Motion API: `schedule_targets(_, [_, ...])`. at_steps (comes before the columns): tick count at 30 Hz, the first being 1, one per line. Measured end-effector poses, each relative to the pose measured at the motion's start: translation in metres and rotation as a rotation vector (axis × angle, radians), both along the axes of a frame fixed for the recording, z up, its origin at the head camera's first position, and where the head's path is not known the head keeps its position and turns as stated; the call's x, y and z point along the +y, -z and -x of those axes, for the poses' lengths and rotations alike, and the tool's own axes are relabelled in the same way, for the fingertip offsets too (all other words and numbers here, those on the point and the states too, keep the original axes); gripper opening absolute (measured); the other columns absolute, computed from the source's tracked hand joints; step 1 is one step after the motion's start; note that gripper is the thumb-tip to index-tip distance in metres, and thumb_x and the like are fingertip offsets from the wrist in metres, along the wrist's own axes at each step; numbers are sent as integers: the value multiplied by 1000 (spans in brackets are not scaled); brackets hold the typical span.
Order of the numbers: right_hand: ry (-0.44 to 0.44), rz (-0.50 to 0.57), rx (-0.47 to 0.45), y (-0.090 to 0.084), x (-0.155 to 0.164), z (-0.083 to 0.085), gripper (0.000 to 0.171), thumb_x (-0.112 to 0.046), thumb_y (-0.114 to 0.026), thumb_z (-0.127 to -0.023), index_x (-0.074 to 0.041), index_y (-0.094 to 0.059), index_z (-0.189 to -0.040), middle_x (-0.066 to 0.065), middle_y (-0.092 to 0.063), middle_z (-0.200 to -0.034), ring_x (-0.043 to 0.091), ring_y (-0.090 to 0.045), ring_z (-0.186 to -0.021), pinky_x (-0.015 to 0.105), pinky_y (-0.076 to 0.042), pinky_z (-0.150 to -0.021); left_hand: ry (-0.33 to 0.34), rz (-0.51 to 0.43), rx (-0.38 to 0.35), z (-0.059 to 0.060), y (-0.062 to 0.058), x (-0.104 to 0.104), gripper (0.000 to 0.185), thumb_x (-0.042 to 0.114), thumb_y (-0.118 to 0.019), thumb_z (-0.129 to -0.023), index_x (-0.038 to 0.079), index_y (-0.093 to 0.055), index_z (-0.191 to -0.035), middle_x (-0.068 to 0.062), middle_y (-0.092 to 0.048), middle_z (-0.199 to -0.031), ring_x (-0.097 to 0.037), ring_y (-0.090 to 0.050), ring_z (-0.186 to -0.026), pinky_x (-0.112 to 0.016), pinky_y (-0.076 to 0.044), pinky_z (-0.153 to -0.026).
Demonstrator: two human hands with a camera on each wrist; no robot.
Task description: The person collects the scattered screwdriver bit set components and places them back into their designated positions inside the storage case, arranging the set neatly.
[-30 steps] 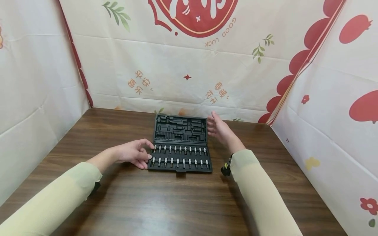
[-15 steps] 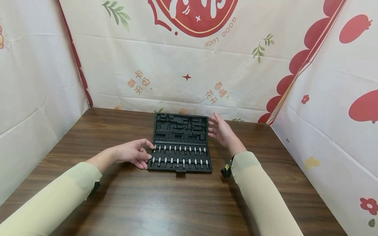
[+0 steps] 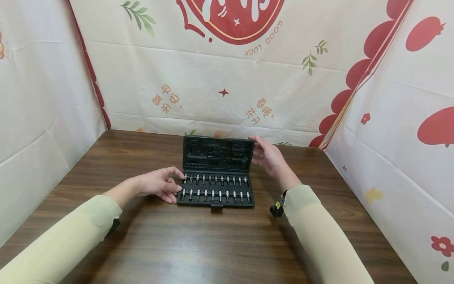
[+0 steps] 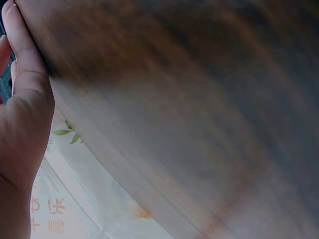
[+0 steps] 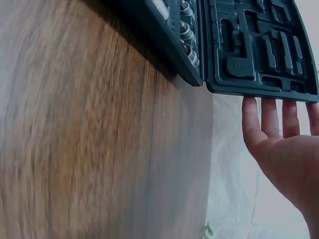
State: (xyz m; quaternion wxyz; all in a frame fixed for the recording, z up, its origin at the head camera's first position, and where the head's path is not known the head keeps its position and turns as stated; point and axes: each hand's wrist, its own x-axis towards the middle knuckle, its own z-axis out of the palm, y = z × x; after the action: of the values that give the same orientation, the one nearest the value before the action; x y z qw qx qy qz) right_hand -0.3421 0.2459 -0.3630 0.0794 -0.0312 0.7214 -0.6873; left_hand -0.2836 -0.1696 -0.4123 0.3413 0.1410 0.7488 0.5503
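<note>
A black socket bit case point(image 3: 216, 171) lies unfolded on the wooden table, its hinged lid tilted up at the back. Two rows of silver socket bits point(image 3: 213, 195) sit in its base. My left hand point(image 3: 160, 184) rests at the left end of the base, with index finger and thumb tips touching the rim. To the right, my right hand point(image 3: 268, 156) touches the raised lid point(image 5: 259, 50); in the right wrist view its straight fingers point(image 5: 269, 117) reach behind the lid's side edge, so their tips are hidden.
The brown wooden table point(image 3: 198, 244) runs up to a printed cloth backdrop point(image 3: 205, 71) close behind the case. White cloth walls stand on both sides. A latch tab point(image 3: 216, 205) sticks out from the case's front edge.
The lid has swung up from leaning back to nearly upright, with my right hand following at its right edge. My left hand stays at the left end of the base.
</note>
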Motion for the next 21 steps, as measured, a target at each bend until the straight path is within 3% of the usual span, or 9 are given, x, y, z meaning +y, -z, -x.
schedule_targets(6, [-15, -13, 49, -3, 5, -7, 49, -49, -59, -113, -19, -65, -152, 1, -70, -139, 23, -68, -132, 61, -48, -123, 5, 1, 1, -1, -2, 0, 53, 6, -63, -110, 2, -34, -154, -15, -66, -96, -23, -79, -82, -36, -72, -76])
schedule_targets(11, [-22, -28, 50, -7, 8, -11, 48, -43, -64, -112, -13, -65, -150, -5, -74, -128, 20, -72, -123, 54, -56, -115, 8, 13, 6, -1, -3, 0, 53, 7, -63, -111, 2, -34, -155, -16, -66, -97, -23, -79, -82, -36, -72, -77])
schedule_targets(16, [-43, -54, 59, -11, 10, -15, 48, -39, -63, -113, -10, -61, -152, -5, -71, -129, 18, -71, -121, 44, -63, -105, 12, 29, 32, -1, -4, 1, 53, 9, -64, -111, 3, -35, -155, -17, -68, -100, -22, -79, -83, -35, -72, -77])
schedule_targets(21, [-67, -52, 68, -10, 11, -21, 32, -35, -64, -113, -17, -69, -139, -2, -66, -139, 16, -71, -120, 43, -64, -105, 19, 44, 92, -9, -9, -3, 56, 14, -65, -111, 2, -35, -157, -18, -71, -105, -25, -80, -86, -39, -72, -78])
